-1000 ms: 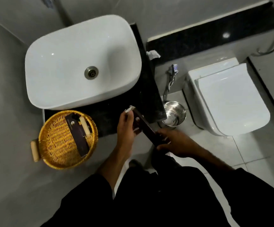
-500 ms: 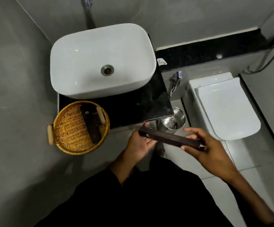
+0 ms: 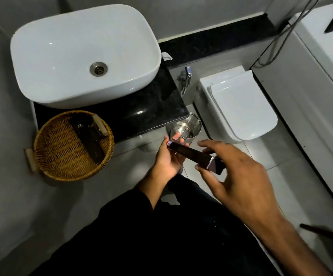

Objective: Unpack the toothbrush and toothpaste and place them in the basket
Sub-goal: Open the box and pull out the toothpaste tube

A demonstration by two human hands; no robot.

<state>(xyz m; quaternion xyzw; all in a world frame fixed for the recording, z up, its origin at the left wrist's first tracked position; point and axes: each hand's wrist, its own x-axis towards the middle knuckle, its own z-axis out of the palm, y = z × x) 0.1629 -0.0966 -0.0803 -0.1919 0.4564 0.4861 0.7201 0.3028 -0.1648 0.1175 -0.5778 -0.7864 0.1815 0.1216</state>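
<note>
A long dark box (image 3: pixel 191 155) lies across my two hands, level and pointing from upper left to lower right. My left hand (image 3: pixel 168 159) cups its left end from below. My right hand (image 3: pixel 235 176) touches the right end, where a flap (image 3: pixel 216 166) stands open; the fingers are spread around it. What is inside the box is hidden. A round wicker basket (image 3: pixel 48 156) sits on the left end of the black counter (image 3: pixel 151 108), partly over its edge. In it lie a dark flat packet (image 3: pixel 88 140) and a pale cylinder at the rim.
A white basin (image 3: pixel 62 56) fills the counter's back. A steel bin (image 3: pixel 188 126) stands on the floor just beyond the box. A white toilet (image 3: pixel 241 108) with its lid down is to the right, a spray hose on the wall between. Grey walls close in left.
The box has swung from steeply tilted to nearly level and away from the counter edge. The flap at its right end now stands open under my right hand's fingers.
</note>
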